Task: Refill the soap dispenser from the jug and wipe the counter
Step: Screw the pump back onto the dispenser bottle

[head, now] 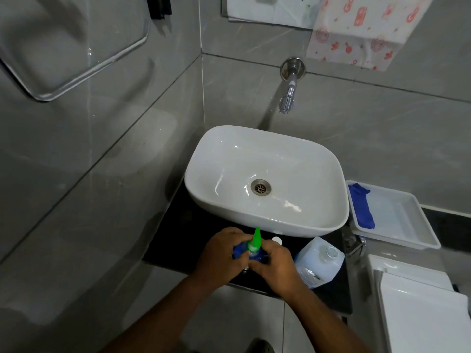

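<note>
The soap dispenser (240, 252) is a blue bottle with a green pointed nozzle top (254, 240), standing on the black counter (175, 240) in front of the white basin. My left hand (220, 256) wraps the bottle's left side. My right hand (274, 266) grips the bottle at the base of the green top. A clear plastic jug (319, 261) stands just right of my hands with its mouth uncapped. A small white cap (277, 240) lies on the counter behind my right hand. A blue cloth (360, 206) lies in a white tray.
The white basin (265, 159) fills most of the counter, with a wall tap (289, 90) above it. The white tray (397, 220) sits at the right. A toilet cistern (413, 301) stands at the lower right. Grey tiled walls enclose the left and back.
</note>
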The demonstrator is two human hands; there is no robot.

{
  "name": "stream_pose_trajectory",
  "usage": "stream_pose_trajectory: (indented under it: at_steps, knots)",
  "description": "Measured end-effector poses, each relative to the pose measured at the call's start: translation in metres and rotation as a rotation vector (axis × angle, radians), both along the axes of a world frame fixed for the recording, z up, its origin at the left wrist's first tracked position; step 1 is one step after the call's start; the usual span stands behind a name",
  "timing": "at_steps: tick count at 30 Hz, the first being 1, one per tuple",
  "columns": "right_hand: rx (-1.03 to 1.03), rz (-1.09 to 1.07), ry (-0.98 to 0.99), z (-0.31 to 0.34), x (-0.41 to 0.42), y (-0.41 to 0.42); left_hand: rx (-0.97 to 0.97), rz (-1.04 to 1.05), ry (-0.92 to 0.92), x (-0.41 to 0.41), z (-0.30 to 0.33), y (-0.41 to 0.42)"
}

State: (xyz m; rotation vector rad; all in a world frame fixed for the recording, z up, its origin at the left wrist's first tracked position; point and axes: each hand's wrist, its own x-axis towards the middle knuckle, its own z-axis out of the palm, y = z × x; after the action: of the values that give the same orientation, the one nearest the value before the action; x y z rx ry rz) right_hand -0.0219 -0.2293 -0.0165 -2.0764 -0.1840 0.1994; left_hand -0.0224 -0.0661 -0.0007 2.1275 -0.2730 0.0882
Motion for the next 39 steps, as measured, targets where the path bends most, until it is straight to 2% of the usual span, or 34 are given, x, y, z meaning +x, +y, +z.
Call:
stream_pose_trajectory:
  at_steps: [5,8,15,22,25,27,29,32,36,39]
  knots:
    - [-0.056,0.014,-0.024,0.002,-0.001,-0.001,-0.070,0.157,0.082,-0.001,-0.002,-0.011]
    - [-0.065,0.019,-0.028,0.005,-0.001,-0.001,-0.068,0.181,0.116,0.001,0.000,-0.014]
    - [-0.061,-0.002,-0.012,0.004,-0.001,0.000,0.239,0.238,-0.060,0.004,0.004,-0.015]
    - [-0.073,-0.013,-0.033,0.002,0.000,0.000,-0.014,0.019,-0.025,0.004,0.005,-0.005]
    - [-0.074,-0.009,-0.038,0.002,0.000,-0.001,-0.068,0.207,0.123,-0.003,0.001,-0.011]
    - [-0.065,-0.020,-0.033,0.003,0.000,0.000,-0.103,0.276,0.120,0.000,0.001,-0.013]
    - [-0.056,-0.019,-0.030,0.004,-0.001,0.000,-0.078,0.214,0.043,0.002,0.000,-0.012]
    - [-0.056,0.014,-0.045,0.004,-0.001,0.000,-0.031,0.054,0.056,-0.001,-0.006,-0.010]
    - [-0.050,0.014,-0.052,0.003,-0.001,-0.001,-0.177,0.236,0.118,-0.007,-0.009,-0.016]
    - [-0.054,0.007,-0.056,0.005,-0.001,0.001,-0.160,0.186,0.127,-0.002,-0.013,-0.017]
